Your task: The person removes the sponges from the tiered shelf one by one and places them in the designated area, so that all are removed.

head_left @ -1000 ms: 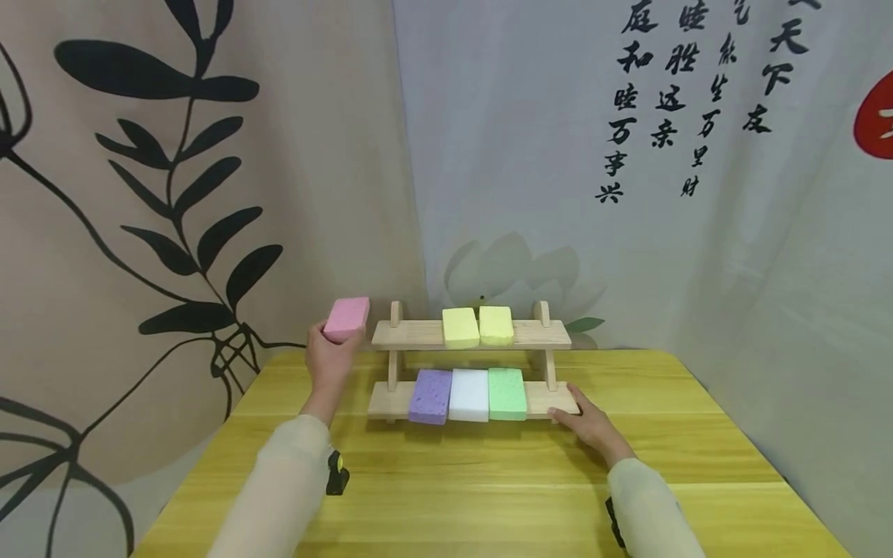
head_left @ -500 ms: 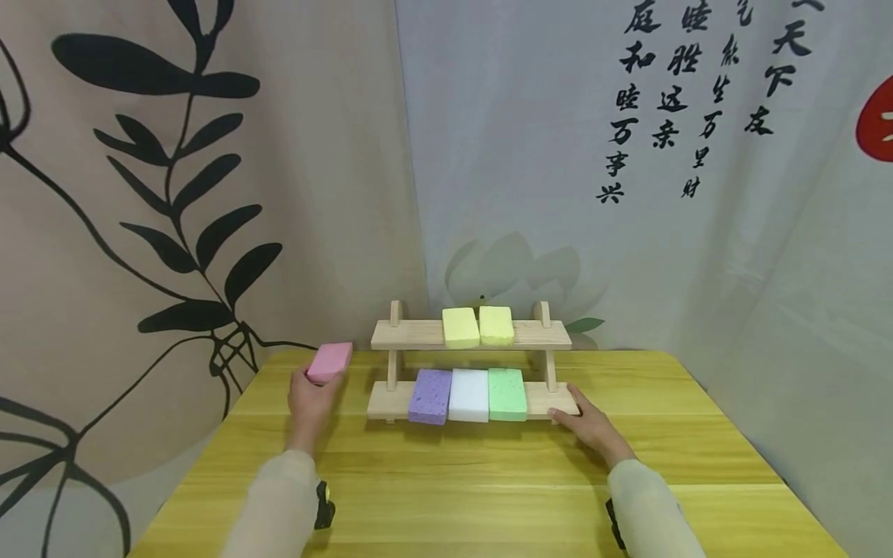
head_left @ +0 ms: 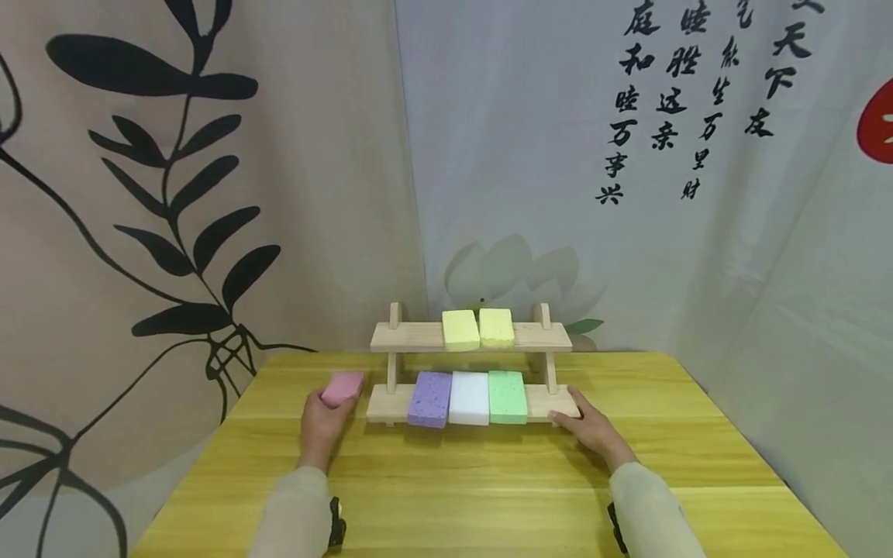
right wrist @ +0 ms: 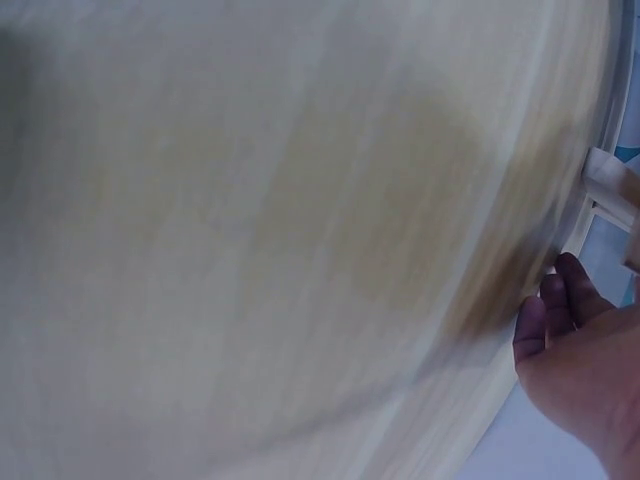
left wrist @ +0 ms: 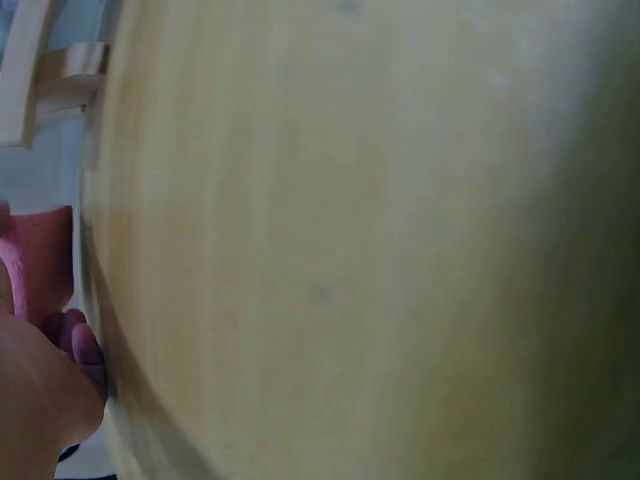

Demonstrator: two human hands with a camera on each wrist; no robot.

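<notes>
In the head view my left hand (head_left: 321, 428) grips a pink sponge (head_left: 343, 388) just left of a two-tier wooden shelf (head_left: 388, 401), low over the table. The left wrist view shows that sponge (left wrist: 44, 258) at its left edge, with curled fingers beneath it. My right hand (head_left: 595, 428) holds the right end of the lower tier, thumb at the front edge and a finger on the end. Side by side on that tier lie a purple sponge (head_left: 429, 399), a white one and a green sponge (head_left: 507, 397). Two yellow sponges (head_left: 460, 331) rest on the upper tier.
The wooden table (head_left: 446, 488) carries the shelf near its back edge. Behind it hangs a pale cloth (head_left: 335, 155) printed with dark leaves and writing. A dark wrist device (head_left: 337, 521) sits at the left cuff.
My left hand has brought the pink sponge down from about upper-tier height to low beside the lower tier, swinging left and then slightly right. The right hand stays on the shelf end.
</notes>
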